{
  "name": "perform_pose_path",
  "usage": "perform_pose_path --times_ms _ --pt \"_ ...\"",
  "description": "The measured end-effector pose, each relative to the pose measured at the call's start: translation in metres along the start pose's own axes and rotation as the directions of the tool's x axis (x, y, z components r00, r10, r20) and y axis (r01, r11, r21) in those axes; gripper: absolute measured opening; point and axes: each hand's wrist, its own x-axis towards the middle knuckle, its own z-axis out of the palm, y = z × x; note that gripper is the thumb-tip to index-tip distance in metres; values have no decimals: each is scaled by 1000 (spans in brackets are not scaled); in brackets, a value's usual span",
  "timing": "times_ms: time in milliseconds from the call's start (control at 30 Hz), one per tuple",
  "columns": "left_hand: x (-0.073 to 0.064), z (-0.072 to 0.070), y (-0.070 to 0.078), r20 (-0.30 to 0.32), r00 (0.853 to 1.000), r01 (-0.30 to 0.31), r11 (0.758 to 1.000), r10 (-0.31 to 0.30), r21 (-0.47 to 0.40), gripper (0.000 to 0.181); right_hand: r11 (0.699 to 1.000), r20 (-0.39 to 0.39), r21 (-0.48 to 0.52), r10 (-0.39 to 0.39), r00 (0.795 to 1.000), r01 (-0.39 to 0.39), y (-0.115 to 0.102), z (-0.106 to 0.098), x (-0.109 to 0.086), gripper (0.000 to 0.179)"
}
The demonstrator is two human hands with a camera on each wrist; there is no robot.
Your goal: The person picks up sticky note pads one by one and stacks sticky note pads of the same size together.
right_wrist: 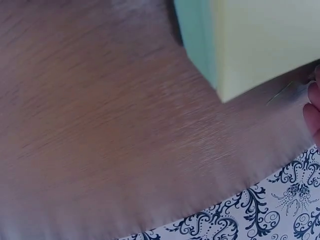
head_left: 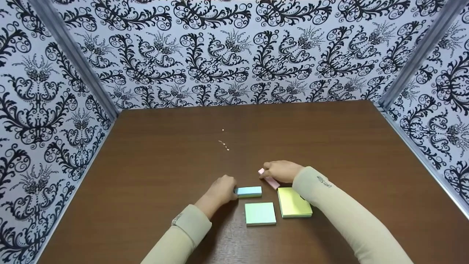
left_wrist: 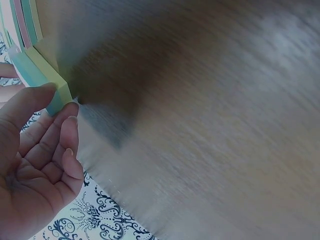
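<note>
A narrow pad of sticky notes (head_left: 250,191), blue on top with a yellow layer beneath, lies on the table with its left end pinched by my left hand (head_left: 221,191). The left wrist view shows the thumb (left_wrist: 25,105) on one side of this blue and yellow pad (left_wrist: 42,75) and fingertips at its end. My right hand (head_left: 284,171) grips a narrow pink pad of sticky notes (head_left: 272,182), set at a slant; its fingers partly cover it. In the right wrist view only some fingers (right_wrist: 313,112) show at the right edge, and the pink pad is hidden.
A square green pad (head_left: 260,213) lies in front of the blue pad. Right of it, under the right sleeve, is a thicker yellow-topped stack (head_left: 294,203) with green layers below. Small pale specks (head_left: 224,145) mark the brown table (head_left: 165,146). Patterned walls (head_left: 234,55) border it.
</note>
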Motion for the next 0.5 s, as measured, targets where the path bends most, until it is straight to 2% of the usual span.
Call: perform_pose_path --times_ms 67,100,200,367,500 --pt "-1 0 1 8 1000 5 1000 -5 4 8 995 -28 -74 -63 998 61 2 2 1 25" --pt "-1 0 1 6 1000 4 1000 -4 3 9 982 -48 -152 -123 991 115 3 3 1 28" --pt "-1 -1 1 -3 1000 -1 1000 1 10 9 964 -93 -209 -187 978 165 4 4 2 29" --pt "-1 -1 1 -4 1000 -10 1000 10 13 10 953 -151 -248 -215 965 174 4 5 2 25" --pt "-1 -2 0 -5 1000 -10 1000 10 3 8 943 -168 -299 -199 966 143 2 6 3 22"
